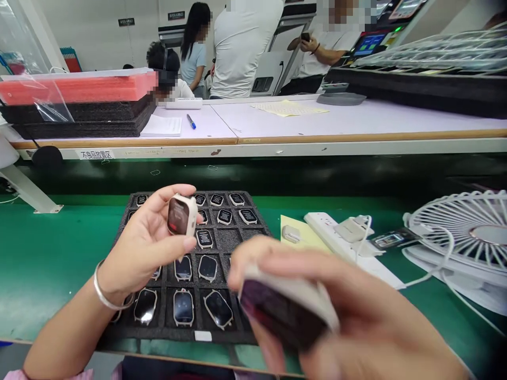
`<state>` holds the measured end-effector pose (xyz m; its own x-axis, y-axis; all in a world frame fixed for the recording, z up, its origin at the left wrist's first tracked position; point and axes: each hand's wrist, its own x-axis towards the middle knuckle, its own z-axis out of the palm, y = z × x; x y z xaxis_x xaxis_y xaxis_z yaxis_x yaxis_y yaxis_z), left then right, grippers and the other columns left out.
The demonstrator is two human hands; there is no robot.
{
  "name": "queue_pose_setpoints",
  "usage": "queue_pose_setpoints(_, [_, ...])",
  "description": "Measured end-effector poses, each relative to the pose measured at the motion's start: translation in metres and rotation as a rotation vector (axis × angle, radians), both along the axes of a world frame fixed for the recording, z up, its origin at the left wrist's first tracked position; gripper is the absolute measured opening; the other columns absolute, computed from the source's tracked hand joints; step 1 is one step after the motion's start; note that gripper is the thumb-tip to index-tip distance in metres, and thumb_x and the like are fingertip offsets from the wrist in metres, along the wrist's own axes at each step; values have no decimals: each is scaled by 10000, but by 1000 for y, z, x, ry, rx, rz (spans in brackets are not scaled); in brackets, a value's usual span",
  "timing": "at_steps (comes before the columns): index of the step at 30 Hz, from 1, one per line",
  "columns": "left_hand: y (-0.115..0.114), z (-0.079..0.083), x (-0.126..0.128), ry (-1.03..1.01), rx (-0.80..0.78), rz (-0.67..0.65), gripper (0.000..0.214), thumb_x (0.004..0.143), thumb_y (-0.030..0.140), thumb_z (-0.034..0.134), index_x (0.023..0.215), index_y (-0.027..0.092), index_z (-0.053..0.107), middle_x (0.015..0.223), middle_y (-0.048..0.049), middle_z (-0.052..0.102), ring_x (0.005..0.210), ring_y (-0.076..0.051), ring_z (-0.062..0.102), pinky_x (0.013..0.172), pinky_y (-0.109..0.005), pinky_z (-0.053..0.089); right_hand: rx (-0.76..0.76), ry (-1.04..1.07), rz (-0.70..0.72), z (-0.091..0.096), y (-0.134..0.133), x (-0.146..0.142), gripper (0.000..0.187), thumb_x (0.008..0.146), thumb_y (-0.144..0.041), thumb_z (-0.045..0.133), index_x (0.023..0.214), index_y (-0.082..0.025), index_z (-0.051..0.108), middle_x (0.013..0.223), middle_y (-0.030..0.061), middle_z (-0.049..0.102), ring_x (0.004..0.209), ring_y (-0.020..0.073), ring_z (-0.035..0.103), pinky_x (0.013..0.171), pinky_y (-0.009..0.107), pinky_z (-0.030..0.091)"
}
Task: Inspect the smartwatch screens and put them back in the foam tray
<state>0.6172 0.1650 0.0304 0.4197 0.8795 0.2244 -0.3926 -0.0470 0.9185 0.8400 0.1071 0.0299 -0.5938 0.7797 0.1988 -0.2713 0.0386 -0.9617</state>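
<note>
**Right hand** (348,316): nearest the lens, blurred. Fingers curl shut round a watch body (283,311) w/ cream case and dark screen. Pos.: over the near right corner of the tray.

**Worktop** (59,253): green surface; carries all items below.

**Foam tray** (233,238): black, w/ compartments; lies at the worktop's near edge, left of ctr. Most compartments hold one watch unit (183,307) each, screen up; a few on the right side are bare.

**Fan** (467,237): white, lying grille-up at the worktop's right edge.

**Left hand** (142,248): palm toward the lens, partly closed. Thumb and fingertips pinch a second watch body (181,215), cream case, dark reddish screen facing the lens, approx. upright. Pos.: above the tray's far left part, not touching it.

**Power strip** (327,226): white, btwn tray and fan, w/ a plug and white cable on it.

**Yellow sheet** (307,240): just beside the tray's right edge, partly under the strip; a small cream part (291,234) rests on it.

**Bracelet** (103,295): silver, on the left wrist.
</note>
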Motion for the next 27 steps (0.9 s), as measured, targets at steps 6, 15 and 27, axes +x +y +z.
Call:
queue_pose_setpoints(6, [28, -18, 8, 79, -121, 252, 593, 697, 78, 792, 1227, 185, 548, 953, -5, 664, 689, -64, 572, 525, -141, 438, -278, 187, -261, -19, 63, -9, 419, 838, -218, 758, 1236, -296, 655, 1169, 52, 730, 824, 164, 723, 767, 300, 580])
queue_pose_setpoints(15, [47, -28, 13, 46, -371, 242, 295, 880, 146, 593, 1169, 115, 540, 785, -17, 660, 539, -99, 635, 522, -197, 493, -507, 308, -329, -54, 112, -10, 117, 915, -264, 648, 1005, -202, 692, 940, 68, 758, 637, 125, 647, 637, 249, 557])
queue_pose_setpoints(27, [57, -36, 12, 40, -393, 183, 192, 903, 150, 571, 1092, 132, 595, 886, -44, 701, 624, -149, 713, 586, -232, 566, -538, 241, -332, -58, 113, -15, 197, 989, -315, 540, 1111, -198, 641, 1015, 87, 750, 686, 168, 712, 677, 291, 555])
